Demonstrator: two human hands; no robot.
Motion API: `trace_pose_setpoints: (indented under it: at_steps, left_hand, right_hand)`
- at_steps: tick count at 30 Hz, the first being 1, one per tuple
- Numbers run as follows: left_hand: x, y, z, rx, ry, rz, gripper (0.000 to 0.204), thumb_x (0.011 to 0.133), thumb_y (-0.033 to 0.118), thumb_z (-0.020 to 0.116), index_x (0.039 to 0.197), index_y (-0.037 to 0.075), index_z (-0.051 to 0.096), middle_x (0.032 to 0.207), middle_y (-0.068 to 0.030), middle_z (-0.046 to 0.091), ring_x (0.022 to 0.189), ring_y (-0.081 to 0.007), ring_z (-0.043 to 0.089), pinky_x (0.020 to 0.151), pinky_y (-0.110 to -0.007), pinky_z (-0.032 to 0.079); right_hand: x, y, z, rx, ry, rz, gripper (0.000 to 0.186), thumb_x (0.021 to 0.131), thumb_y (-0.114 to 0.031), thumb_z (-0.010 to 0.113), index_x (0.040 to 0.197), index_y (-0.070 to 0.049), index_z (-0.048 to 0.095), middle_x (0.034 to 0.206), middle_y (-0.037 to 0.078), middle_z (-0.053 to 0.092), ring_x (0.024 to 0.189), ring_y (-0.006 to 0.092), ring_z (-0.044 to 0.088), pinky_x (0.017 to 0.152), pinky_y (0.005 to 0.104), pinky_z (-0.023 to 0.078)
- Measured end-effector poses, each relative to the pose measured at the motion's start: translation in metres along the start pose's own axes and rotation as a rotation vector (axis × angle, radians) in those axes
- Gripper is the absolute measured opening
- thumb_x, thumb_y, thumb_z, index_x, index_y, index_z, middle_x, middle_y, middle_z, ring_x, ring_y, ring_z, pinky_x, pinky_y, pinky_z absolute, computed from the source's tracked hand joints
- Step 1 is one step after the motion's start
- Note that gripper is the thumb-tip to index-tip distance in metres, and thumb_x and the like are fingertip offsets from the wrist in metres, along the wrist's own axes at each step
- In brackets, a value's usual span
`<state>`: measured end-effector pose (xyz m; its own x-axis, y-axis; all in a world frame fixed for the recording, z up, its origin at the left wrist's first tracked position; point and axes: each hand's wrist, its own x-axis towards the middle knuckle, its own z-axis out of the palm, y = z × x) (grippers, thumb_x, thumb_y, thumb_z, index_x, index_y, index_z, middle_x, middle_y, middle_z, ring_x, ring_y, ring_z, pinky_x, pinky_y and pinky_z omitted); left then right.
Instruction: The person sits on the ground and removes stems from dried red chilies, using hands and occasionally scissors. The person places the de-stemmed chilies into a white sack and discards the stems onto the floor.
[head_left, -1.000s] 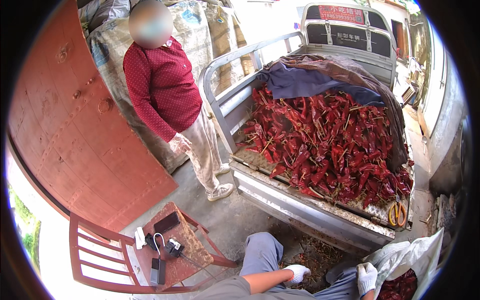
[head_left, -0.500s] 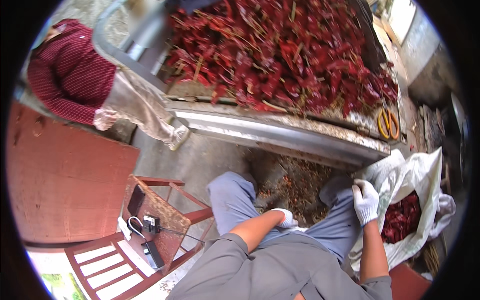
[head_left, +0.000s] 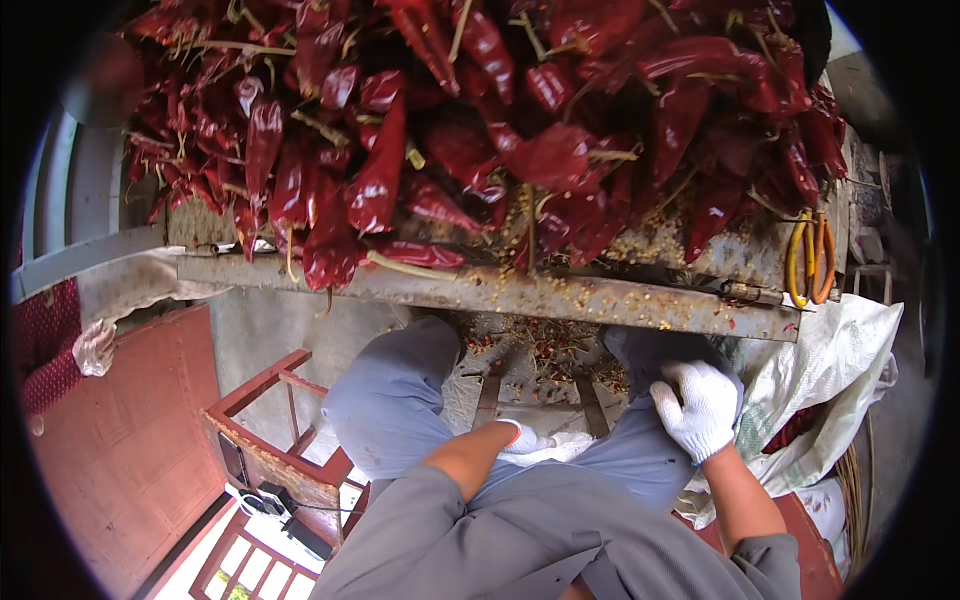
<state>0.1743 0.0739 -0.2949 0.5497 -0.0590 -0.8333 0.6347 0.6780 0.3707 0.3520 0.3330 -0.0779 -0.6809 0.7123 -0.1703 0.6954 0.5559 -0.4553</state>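
Note:
My right hand, in a white knitted glove, rests on my right knee with its fingers bent and apart, holding nothing visible. My left hand, also gloved, lies low between my thighs against something white and crumpled; its fingers are hard to make out. Just in front of my knees is the rusty tailgate edge of a truck bed, heaped with glossy dried red chilies and scattered seeds. Scissors with yellow-orange handles lie at its right end. Beside my right leg a white woven sack holds more chilies.
At left, a person's dotted red sleeve and gloved hand show near a red metal panel. A wooden chair with small electronic devices stands by my left leg. Debris litters the floor under the tailgate.
My view has tilted down and come closer to the chili pile, which fills the upper frame. My right hand's fingers have shifted on the knee. The other person appears farther toward the left rim.

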Motion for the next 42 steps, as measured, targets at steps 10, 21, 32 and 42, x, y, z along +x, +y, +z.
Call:
trace_pose_setpoints:
  at_steps: [10,21,32,42]
  left_hand:
    - [-0.008,-0.013,-0.073,0.269,0.391,0.132,0.096,0.097,0.082,0.036,0.155,0.007,0.051,0.166,-0.0182,0.042,0.154,-0.0359,0.038,0.125,-0.043,0.031]
    - [-0.236,0.043,-0.064,-0.330,1.714,0.632,0.033,0.091,0.035,0.078,0.093,0.002,0.073,0.089,-0.0209,0.073,0.082,-0.0333,0.073,0.078,-0.040,0.057]
    - [-0.324,0.027,-0.130,-0.584,1.999,0.830,0.041,0.099,0.035,0.072,0.085,-0.002,0.064,0.069,-0.0150,0.062,0.063,-0.0183,0.047,0.064,-0.035,0.046]
    - [-0.331,0.036,-0.092,0.050,2.411,0.670,0.030,0.095,0.022,0.072,0.072,0.005,0.061,0.071,-0.0177,0.060,0.069,-0.0399,0.062,0.063,-0.046,0.049]
  right_hand:
    - [0.029,0.032,0.002,-0.087,0.159,-0.025,0.019,0.090,-0.028,0.070,0.097,-0.011,0.076,0.089,0.017,0.073,0.081,0.0380,0.072,0.073,0.0470,0.058]
    - [0.006,-0.183,-0.175,0.193,0.161,-0.599,0.017,0.081,-0.017,0.077,0.096,-0.010,0.074,0.082,0.010,0.072,0.074,0.0311,0.071,0.068,0.0408,0.055]
    - [-0.084,-0.277,-0.214,0.179,0.268,-0.480,0.028,0.069,-0.019,0.087,0.093,-0.013,0.075,0.067,0.002,0.067,0.055,0.0231,0.068,0.049,0.0326,0.050]
    - [-0.025,-0.159,-0.043,0.194,0.065,-0.414,0.026,0.092,-0.035,0.073,0.103,-0.012,0.075,0.089,0.012,0.074,0.082,0.0323,0.073,0.072,0.0422,0.058]
